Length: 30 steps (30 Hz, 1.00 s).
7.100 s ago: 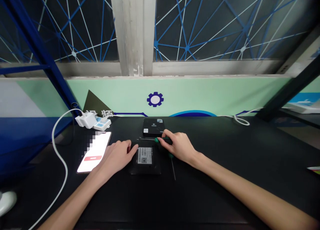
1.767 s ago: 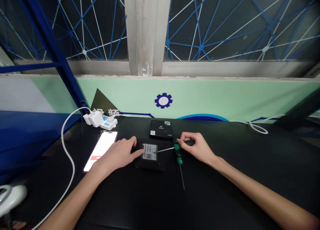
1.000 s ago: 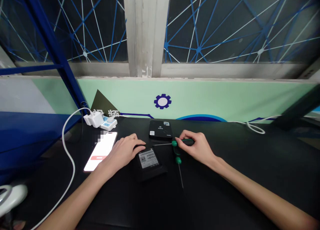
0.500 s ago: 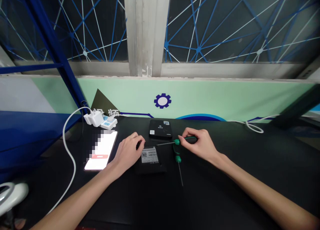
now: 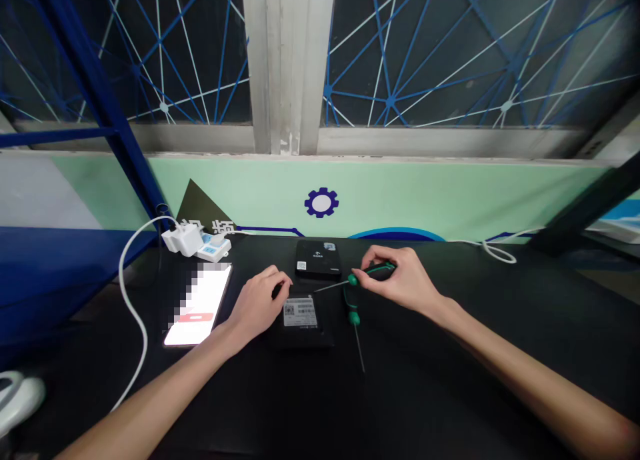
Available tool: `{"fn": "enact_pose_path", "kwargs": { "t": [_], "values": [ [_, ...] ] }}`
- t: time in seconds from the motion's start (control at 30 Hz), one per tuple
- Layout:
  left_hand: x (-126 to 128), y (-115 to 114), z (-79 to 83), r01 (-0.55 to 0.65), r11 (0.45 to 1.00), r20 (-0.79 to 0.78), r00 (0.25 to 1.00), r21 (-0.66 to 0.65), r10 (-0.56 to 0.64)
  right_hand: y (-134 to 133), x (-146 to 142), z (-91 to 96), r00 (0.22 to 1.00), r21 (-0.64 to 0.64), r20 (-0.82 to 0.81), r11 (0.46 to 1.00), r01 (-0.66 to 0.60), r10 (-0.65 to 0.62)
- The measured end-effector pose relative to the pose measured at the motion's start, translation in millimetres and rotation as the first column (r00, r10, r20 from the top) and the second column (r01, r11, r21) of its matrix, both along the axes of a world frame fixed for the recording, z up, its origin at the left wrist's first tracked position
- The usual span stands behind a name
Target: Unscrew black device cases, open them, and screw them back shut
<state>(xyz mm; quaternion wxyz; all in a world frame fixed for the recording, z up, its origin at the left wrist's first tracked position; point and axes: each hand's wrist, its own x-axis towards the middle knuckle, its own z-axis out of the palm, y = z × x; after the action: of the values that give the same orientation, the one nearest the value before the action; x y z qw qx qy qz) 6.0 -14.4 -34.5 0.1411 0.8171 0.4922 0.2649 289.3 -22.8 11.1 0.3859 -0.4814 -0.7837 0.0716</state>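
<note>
Your right hand [image 5: 395, 280] is grasping a slim green-handled screwdriver [image 5: 373, 271] between thumb and fingers, its thin steel shaft pointing left and ending just above a flat black rectangular case [image 5: 303, 337]. The case lies on the dark surface [image 5: 425, 393] with its white barcode label facing up. Your left hand [image 5: 260, 302] is loose, not gripping, its fingertips touching the case's upper-left corner. A second green-handled screwdriver [image 5: 354, 318] lies just right of the case, a matching black case [image 5: 318, 259] sits just beyond it, and a lit smartphone [image 5: 197, 305] lies left of your left hand.
</note>
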Motion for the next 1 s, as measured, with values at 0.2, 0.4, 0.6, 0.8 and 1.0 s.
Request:
{"fn": "enact_pose_path", "kwargs": {
  "t": [0.2, 0.4, 0.6, 0.8, 1.0],
  "values": [
    [-2.0, 5.2, -4.6, 0.029, 0.999, 0.043, 0.999, 0.024, -0.030, 12.6, -8.6, 7.8, 0.982, -0.116, -0.187, 0.993, -0.024, 0.002],
    [-3.1, 6.6, -5.8, 0.023, 0.999, 0.039, 0.999, 0.040, -0.024, 21.0, -26.0, 15.5, 0.958, -0.187, -0.282, 0.976, -0.114, 0.058],
    [-2.4, 5.4, -1.2, 0.023, 0.999, -0.034, 0.999, 0.041, -0.022, 29.2, -43.2, 13.4, 0.928, -0.216, -0.345, 0.950, -0.224, 0.140],
    [-1.6, 2.9, 5.0, -0.065, 0.995, -0.210, 0.974, 0.076, 0.080, 31.3, -47.5, 11.0, 0.936, -0.166, -0.289, 0.952, -0.258, 0.203],
    [-2.4, 1.3, 9.3, -0.145, 0.988, -0.317, 0.936, 0.047, 0.152, 29.7, -47.5, 4.8, 0.892, -0.282, -0.387, 0.891, -0.357, 0.235]
  ]
}}
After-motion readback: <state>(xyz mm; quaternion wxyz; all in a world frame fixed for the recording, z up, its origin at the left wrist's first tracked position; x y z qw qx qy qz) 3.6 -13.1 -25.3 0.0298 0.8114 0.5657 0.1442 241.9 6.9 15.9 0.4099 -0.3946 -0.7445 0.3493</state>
